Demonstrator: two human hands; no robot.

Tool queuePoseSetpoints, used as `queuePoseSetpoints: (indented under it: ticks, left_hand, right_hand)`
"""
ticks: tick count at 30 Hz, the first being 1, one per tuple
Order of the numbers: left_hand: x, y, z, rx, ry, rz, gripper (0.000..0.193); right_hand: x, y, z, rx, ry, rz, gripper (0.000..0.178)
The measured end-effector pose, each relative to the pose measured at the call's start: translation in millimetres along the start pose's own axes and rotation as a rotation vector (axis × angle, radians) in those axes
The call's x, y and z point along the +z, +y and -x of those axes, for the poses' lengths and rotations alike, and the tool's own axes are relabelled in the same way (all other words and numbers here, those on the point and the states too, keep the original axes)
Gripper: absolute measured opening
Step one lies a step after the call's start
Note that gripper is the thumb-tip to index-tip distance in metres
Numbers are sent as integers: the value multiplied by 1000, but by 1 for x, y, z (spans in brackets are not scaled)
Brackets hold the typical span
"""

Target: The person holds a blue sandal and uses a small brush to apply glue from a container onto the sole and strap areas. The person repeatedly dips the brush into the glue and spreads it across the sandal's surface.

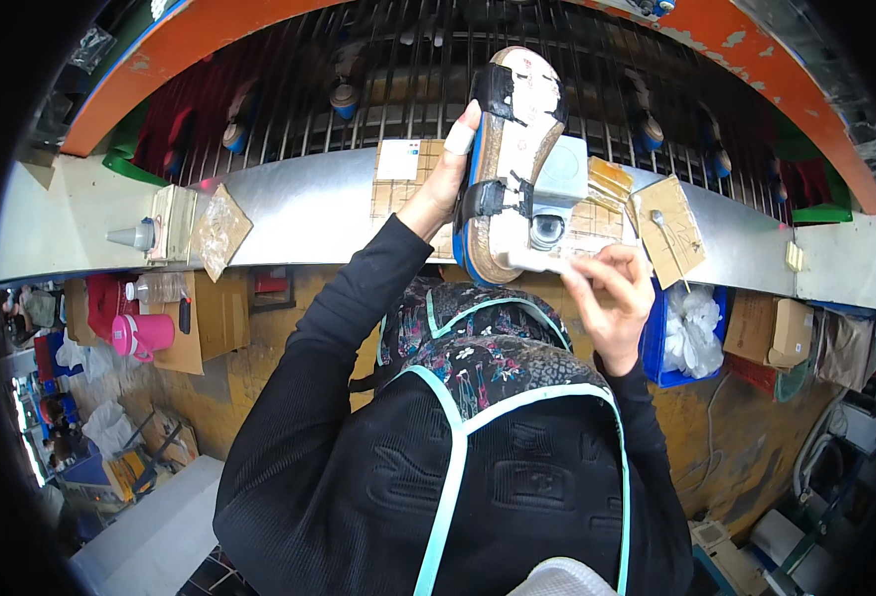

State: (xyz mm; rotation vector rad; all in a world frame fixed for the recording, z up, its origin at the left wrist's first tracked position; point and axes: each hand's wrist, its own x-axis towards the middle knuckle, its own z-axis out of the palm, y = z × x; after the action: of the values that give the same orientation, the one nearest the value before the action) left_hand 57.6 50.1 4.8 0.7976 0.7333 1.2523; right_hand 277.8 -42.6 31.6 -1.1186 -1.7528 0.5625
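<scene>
Pinching pale tool point(542, 262) in right hand point(612, 298), just right of centre frame; fingers drawn in narrow, wrist raised, forearm coming up from lower right. Reaching over low end of shoe point(519, 149) with its tip; hard to say if touching. Best to keep tool shallow, press lightly, use short strokes, stay off black straps point(480, 200). Probably better to move from wrist and fingers than whole arm.

Gripping shoe by its left edge with left hand point(446, 179), upper centre; closed on it, white wrap point(460, 137) on one digit, forearm slanting up from lower left, elbow out. Should hold firm and turn shoe to suit tool. Holding it raised, pale face to camera, over bench point(304, 214). Beyond, top of frame: rod rack point(408, 99).
</scene>
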Motion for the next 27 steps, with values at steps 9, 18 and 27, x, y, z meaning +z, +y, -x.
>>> queuePoseSetpoints:
  ticks: [9, 18, 27]
  left_hand:
    - [-4, -10, -2, -36, 93, -124, 70]
    - [-17, -8, 7, -9, 174, -202, 70]
    - [-24, -3, 9, -23, 207, -206, 68]
  right_hand:
    - [17, 21, -21, -3, 151, 9, 22]
    - [17, 19, -27, 4, -2, -36, 21]
    - [17, 19, -24, 42, -181, -118, 20]
